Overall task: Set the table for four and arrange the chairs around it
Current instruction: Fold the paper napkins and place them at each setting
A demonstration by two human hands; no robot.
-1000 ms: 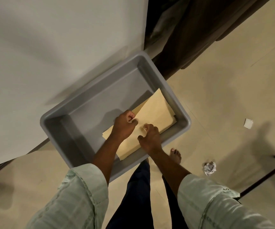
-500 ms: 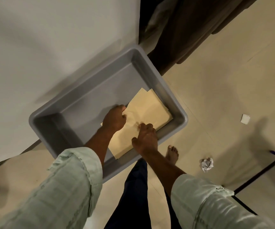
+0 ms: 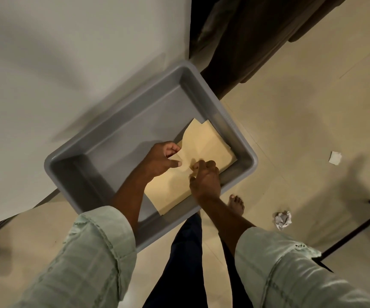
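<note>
A grey plastic tub [image 3: 122, 121] sits partly on the corner of a white table [image 3: 57, 63] and juts out over the floor. Inside it lies a small stack of tan paper placemats [image 3: 208, 145] against the right wall. My left hand [image 3: 159, 161] pinches the edge of the top placemat between thumb and curled fingers. My right hand [image 3: 204, 176] pinches the same sheet right next to it, and the sheet's edge is lifted off the stack.
A dark brown curtain [image 3: 257, 36] hangs behind the tub. On the beige tiled floor lie a crumpled paper ball [image 3: 283, 220] and a small white scrap [image 3: 334, 157]. A black metal frame [image 3: 357, 227] stands at the right. My bare foot [image 3: 236, 204] is below the tub.
Both hands have gone from resting on the stack to pinching the top placemat, whose edge has lifted and creased. The stack's sheets now lie less aligned.
</note>
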